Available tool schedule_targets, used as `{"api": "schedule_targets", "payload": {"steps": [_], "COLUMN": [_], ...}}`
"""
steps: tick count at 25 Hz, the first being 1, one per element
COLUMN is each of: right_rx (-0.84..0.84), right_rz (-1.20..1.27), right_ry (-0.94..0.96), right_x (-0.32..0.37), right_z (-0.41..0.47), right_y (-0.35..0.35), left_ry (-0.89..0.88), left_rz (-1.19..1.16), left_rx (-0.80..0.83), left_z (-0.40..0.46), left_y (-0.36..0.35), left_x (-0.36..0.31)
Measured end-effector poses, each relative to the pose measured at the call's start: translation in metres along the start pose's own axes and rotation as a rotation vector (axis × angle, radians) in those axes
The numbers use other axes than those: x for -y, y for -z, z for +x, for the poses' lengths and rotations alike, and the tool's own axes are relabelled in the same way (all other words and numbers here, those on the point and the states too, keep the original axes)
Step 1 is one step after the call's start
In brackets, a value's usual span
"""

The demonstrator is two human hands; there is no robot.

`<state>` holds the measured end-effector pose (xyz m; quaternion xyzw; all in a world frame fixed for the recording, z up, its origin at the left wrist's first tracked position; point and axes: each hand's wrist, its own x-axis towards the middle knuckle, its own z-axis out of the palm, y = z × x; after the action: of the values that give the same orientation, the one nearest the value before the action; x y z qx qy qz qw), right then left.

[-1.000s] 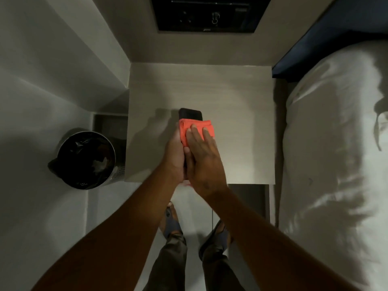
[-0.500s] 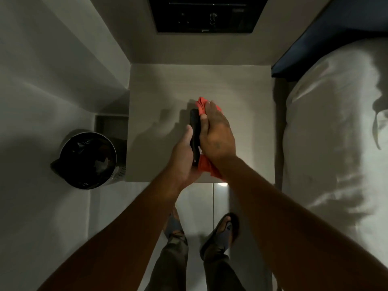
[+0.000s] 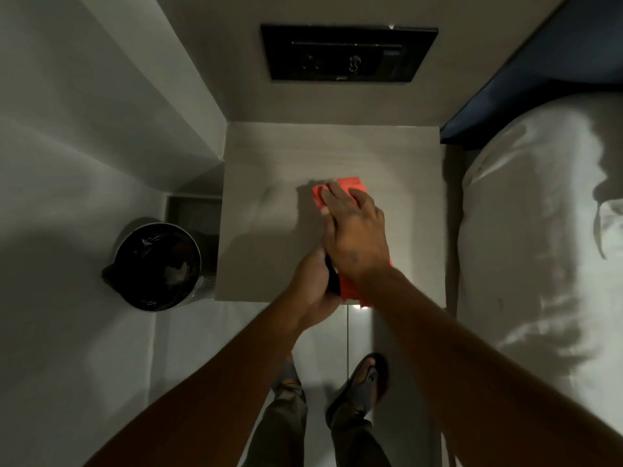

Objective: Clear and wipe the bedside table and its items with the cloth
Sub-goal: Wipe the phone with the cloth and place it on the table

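The pale wooden bedside table (image 3: 269, 156) fills the middle of the view, its top bare apart from my hands. My left hand (image 3: 312, 284) grips a slim black phone (image 3: 332, 278) at the table's front edge; only a dark sliver of it shows. My right hand (image 3: 354, 230) lies flat on an orange-red cloth (image 3: 350, 185), pressing it along the phone. The cloth sticks out past my fingertips and hangs below my wrist.
A round bin (image 3: 158, 266) lined with a black bag stands on the floor left of the table. A white pillow and bedding (image 3: 539, 230) lie to the right. A black switch panel (image 3: 347, 53) is on the wall behind. My feet (image 3: 357, 389) stand on the tiled floor.
My right hand has slid the cloth up along the phone, and more of the cloth now shows past my fingertips. The phone is almost fully covered. My left hand keeps its grip.
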<state>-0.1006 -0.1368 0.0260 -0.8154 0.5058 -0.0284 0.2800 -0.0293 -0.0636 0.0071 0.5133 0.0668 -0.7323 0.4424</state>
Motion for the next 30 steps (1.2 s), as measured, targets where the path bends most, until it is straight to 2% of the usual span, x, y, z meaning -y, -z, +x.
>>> {"api": "schedule_targets", "payload": {"steps": [2,5,7,8,10,13,15,17,19,22,24,27,30], "right_rx": [0.014,0.013,-0.037,-0.059,-0.109,-0.135,-0.034,0.041,0.051,0.027,0.013,-0.005,-0.019], "right_rz": [0.007,0.111,0.260,0.331,0.420,0.551,0.776,0.867,0.901,0.998,1.030,1.015,1.033], "right_ry": [0.081,0.170,0.174,0.156,0.006,-0.409,-0.547,-0.569,-0.581,-0.554,-0.565,-0.607,-0.618], "right_x": [0.010,0.034,0.040,0.036,0.025,0.005,-0.005,-0.011,-0.016,-0.022,-0.027,-0.034,-0.041], "right_z": [0.011,-0.031,-0.060,-0.065,-0.062,-0.049,-0.040,-0.035,-0.033,-0.033,-0.032,-0.030,-0.028], "right_y": [0.009,0.001,-0.001,-0.001,0.002,0.006,0.001,-0.007,-0.015,-0.022,-0.024,-0.027,-0.032], "left_ry": [-0.027,-0.058,-0.057,-0.069,-0.094,-0.047,-0.067,-0.138,-0.211,-0.310,-0.364,-0.420,-0.438], "left_rz": [-0.119,-0.306,-0.143,-0.111,-0.137,-0.095,-0.014,0.112,0.210,0.328,0.520,0.960,1.111], "left_rx": [0.037,0.015,-0.034,-0.006,0.054,0.109,0.010,-0.176,-0.314,-0.379,-0.437,-0.604,-0.700], "left_z": [-0.004,-0.001,-0.001,-0.003,-0.011,-0.011,-0.003,0.008,0.016,0.026,0.034,0.051,0.065], "left_y": [-0.001,0.012,0.021,0.023,0.020,0.012,0.015,0.025,0.036,0.059,0.070,0.083,0.094], "left_x": [0.004,-0.009,-0.017,-0.019,-0.025,-0.025,-0.025,-0.027,-0.029,-0.043,-0.056,-0.076,-0.094]}}
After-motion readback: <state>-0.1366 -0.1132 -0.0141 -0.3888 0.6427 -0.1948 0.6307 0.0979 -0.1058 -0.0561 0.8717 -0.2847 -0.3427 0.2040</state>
